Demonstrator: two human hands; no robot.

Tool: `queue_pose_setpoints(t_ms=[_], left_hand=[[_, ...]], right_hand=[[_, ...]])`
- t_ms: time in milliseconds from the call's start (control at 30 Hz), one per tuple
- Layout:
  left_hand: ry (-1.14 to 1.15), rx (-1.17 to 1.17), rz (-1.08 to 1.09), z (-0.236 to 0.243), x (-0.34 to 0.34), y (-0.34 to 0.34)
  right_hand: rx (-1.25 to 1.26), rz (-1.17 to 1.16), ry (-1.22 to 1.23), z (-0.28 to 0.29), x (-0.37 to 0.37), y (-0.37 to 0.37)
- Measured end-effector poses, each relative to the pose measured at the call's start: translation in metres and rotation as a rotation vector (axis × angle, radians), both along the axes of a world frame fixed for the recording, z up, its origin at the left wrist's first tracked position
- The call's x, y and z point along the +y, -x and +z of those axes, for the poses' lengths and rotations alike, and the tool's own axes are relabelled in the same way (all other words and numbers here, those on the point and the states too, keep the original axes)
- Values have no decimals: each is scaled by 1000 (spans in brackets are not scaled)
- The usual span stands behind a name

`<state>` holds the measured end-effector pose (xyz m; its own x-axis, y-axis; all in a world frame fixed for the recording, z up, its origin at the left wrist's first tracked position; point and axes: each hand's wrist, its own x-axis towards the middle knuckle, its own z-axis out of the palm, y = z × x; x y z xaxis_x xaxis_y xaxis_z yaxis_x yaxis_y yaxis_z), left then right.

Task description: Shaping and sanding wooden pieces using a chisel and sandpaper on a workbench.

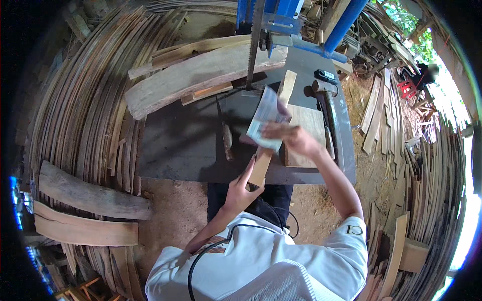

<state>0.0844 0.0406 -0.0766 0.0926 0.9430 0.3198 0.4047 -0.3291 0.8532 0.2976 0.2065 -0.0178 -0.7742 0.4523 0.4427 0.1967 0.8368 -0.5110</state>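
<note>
In the head view, the left hand [241,193] clasps the near end of a slim wooden strip [260,169], which runs from its fingertips toward one o'clock over the dark table [186,153]. The strip looks light and stiff, best held by its edges near that end. The right hand [293,138] lies across a pale sheet [266,111], seemingly thin and floppy, at its ten o'clock; blur leaves its finger closure impossible to tell.
</note>
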Motion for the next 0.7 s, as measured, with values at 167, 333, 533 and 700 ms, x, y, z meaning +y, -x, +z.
queue_pose_setpoints(t_ms=[167, 333, 533, 700], left_hand=[[113, -26, -24, 6, 2, 2], [83, -33, -26, -1, -4, -1], [212, 30, -34, 1, -7, 1], [-35, 73, 25, -2, -3, -3]], right_hand=[[79, -521, -100, 16, 56, -31], [-3, -244, 14, 45, 13, 31], [-217, -124, -359, 26, 18, 118], [-25, -230, -130, 34, -14, 117]])
